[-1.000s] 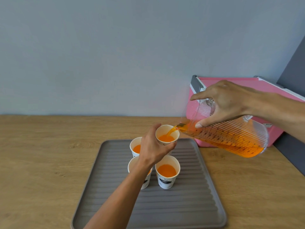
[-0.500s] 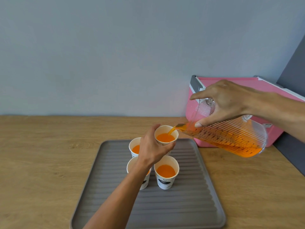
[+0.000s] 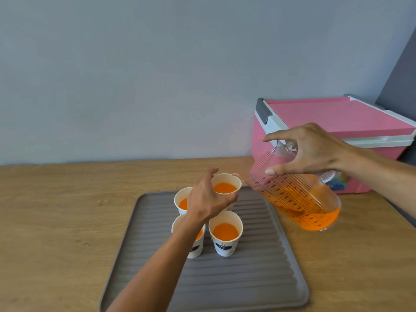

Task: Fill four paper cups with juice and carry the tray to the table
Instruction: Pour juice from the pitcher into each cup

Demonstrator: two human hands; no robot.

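Head view: left hand (image 3: 208,200) keeps its grip around the far-right cup (image 3: 225,185) on the tray (image 3: 258,278); right hand (image 3: 313,152) clasps the tilted pitcher (image 3: 299,197). All four cups look filled. A stray drip could land on the tabletop (image 3: 56,221) if the spout stays low.

plain pale blue-grey wall (image 3: 157,75) fills the upper half, evenly lit, soft daylight look. light wood-grain table (image 3: 56,221) runs along its base. dark grey panel (image 3: 403,70) at the far right edge. pink cooler box (image 3: 333,118) with white trim and grey latch sits on the table against the wall, right side
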